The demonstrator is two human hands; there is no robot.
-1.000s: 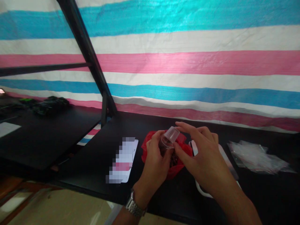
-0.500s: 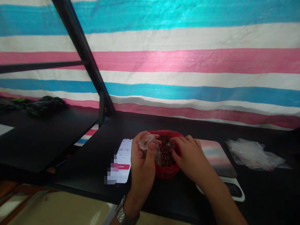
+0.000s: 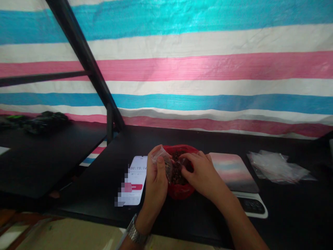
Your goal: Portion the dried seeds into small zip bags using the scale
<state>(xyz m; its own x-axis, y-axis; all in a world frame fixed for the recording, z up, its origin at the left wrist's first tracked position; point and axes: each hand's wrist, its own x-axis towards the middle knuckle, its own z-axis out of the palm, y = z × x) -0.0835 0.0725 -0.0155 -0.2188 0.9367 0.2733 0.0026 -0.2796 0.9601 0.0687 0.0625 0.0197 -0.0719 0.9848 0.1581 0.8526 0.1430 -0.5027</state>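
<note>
My left hand (image 3: 157, 180) is closed around a small clear plastic bag (image 3: 163, 158), thumb in front, and some dark bits show through the plastic. Just beyond and below it stands an open red bag (image 3: 179, 192) full of small dark brown pieces (image 3: 178, 155), which look like beans or seeds. My right hand (image 3: 201, 173) reaches over the red bag's right side. Its thumb and fingers pinch what looks like a clear plastic edge; whether this belongs to the bag in my left hand I cannot tell.
Left of the hands lies a phone (image 3: 135, 178) with a running timer. A digital scale (image 3: 234, 172) with a shiny plate is at the right, and farther right a pile of clear zip bags (image 3: 278, 168). A black slanted post (image 3: 85, 62) rises at the left.
The clear bag has tilted in my left hand and now shows dark bits inside. Both hands stay over the red bag. The view has shifted slightly.
</note>
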